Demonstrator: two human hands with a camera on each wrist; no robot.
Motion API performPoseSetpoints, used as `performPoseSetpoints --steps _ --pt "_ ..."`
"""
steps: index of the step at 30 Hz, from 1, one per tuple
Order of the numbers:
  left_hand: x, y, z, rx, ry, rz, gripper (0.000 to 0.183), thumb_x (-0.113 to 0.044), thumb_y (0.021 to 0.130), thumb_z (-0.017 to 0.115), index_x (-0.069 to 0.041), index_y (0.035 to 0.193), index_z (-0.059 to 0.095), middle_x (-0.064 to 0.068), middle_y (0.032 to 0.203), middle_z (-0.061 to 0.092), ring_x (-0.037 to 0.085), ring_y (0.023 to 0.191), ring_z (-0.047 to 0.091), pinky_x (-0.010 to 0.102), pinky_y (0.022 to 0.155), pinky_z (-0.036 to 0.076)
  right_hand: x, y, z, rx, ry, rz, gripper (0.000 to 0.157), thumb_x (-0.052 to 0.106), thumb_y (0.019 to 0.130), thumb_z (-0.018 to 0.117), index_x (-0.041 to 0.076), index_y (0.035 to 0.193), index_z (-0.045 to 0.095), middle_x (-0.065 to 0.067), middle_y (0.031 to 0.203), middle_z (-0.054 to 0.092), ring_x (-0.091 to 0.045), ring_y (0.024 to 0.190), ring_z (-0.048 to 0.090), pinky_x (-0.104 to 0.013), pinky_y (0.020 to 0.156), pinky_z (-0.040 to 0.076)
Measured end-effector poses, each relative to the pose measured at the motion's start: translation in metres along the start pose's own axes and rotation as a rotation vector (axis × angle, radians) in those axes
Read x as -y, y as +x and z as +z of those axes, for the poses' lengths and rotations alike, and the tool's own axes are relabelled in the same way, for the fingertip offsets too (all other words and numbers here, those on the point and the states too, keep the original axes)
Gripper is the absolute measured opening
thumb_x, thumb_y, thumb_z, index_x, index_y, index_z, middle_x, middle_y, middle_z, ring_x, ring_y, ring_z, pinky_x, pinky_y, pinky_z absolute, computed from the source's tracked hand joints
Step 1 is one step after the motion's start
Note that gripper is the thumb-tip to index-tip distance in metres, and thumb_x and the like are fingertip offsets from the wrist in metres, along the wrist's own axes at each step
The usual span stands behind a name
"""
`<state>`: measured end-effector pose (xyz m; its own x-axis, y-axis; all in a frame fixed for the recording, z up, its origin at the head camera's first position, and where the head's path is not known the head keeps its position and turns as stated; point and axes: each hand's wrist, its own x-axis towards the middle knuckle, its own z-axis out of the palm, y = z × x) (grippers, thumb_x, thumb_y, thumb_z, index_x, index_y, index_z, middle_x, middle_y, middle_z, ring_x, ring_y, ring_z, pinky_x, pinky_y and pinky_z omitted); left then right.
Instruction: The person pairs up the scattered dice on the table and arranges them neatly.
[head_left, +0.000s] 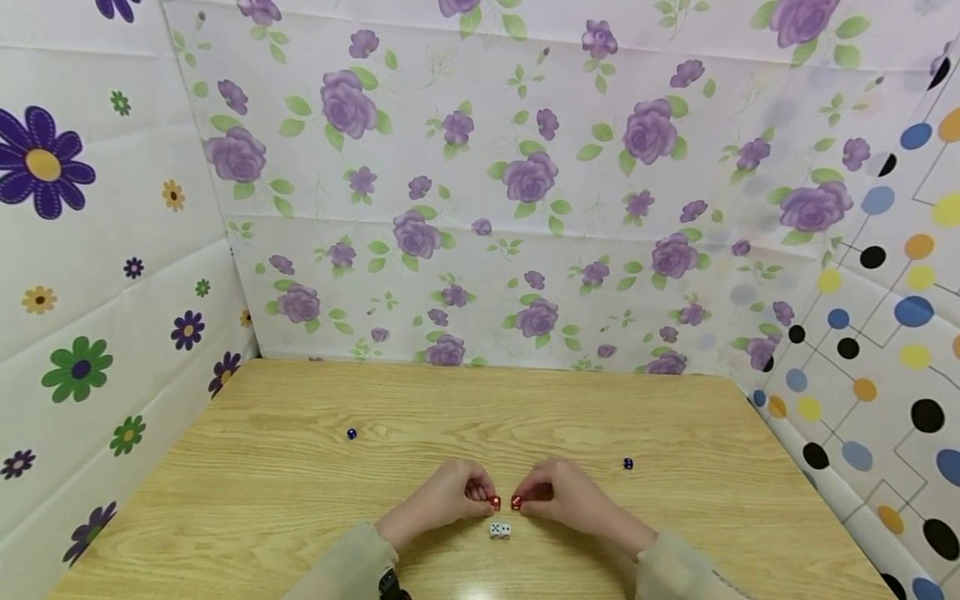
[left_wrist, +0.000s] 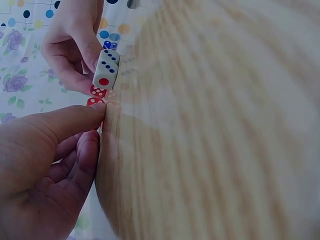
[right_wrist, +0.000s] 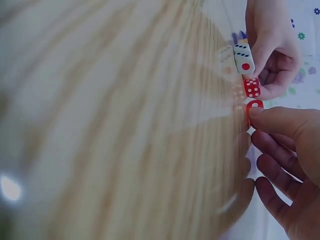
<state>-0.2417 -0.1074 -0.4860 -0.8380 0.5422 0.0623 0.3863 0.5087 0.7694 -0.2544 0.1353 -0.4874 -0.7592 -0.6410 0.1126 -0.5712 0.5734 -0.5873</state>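
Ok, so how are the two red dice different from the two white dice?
The red dice have white pips; the white dice show blue pips and a red one. The left hand and right hand each pinch one of the red dice; neither hand holds the white dice. The red dice have a gap between them; the white dice stand side by side. Both are pairs of cubes.

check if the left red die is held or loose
Held: the left hand pinches that red die; the left wrist view shows the thumb against it.
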Motion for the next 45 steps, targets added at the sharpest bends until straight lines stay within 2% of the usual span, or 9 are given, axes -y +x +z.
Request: performPoseSetpoints --steps 11,23,30,45 --pt "0.000 0.000 0.001 -0.016 0.010 0.012 0.009 -0.007 0.081 0.080 -0.007 0.086 0.072 -0.004 0.078 0.067 -0.003 0.067 0.055 0.015 0.064 0.049 0.006 0.005 0.005 0.007 0.048 0.033 0.009 0.022 0.084 0.079 0.024 0.093 0.078 0.015 0.086 0.070 0.004 0.076 0.057 -0.017 0.067 0.048" --pt "-0.001 -0.001 0.001 -0.023 0.001 0.032 0.011 -0.006 0.079 0.081 -0.005 0.085 0.071 0.000 0.078 0.067 -0.001 0.068 0.055 0.015 0.064 0.049 0.011 0.008 0.007 0.005 0.062 0.028 0.010 0.021 0.084 0.079 0.022 0.094 0.077 0.012 0.088 0.071 0.004 0.077 0.058 -0.016 0.068 0.050" --pt "-0.001 0.000 0.002 -0.018 0.005 0.008 0.010 -0.005 0.079 0.080 -0.006 0.085 0.071 -0.004 0.076 0.066 -0.003 0.066 0.055 0.015 0.063 0.049 0.011 0.008 0.007 0.006 0.076 0.041 0.010 0.019 0.083 0.080 0.021 0.093 0.077 0.011 0.088 0.071 0.003 0.076 0.057 -0.017 0.066 0.049" --pt "-0.005 0.000 0.000 -0.006 0.002 0.015 0.011 -0.002 0.079 0.080 -0.004 0.084 0.070 0.001 0.076 0.067 0.000 0.067 0.055 0.016 0.063 0.049 0.010 0.008 0.008 0.016 0.096 0.052 0.010 0.020 0.084 0.079 0.022 0.094 0.077 0.013 0.088 0.070 0.003 0.076 0.057 -0.017 0.067 0.050"
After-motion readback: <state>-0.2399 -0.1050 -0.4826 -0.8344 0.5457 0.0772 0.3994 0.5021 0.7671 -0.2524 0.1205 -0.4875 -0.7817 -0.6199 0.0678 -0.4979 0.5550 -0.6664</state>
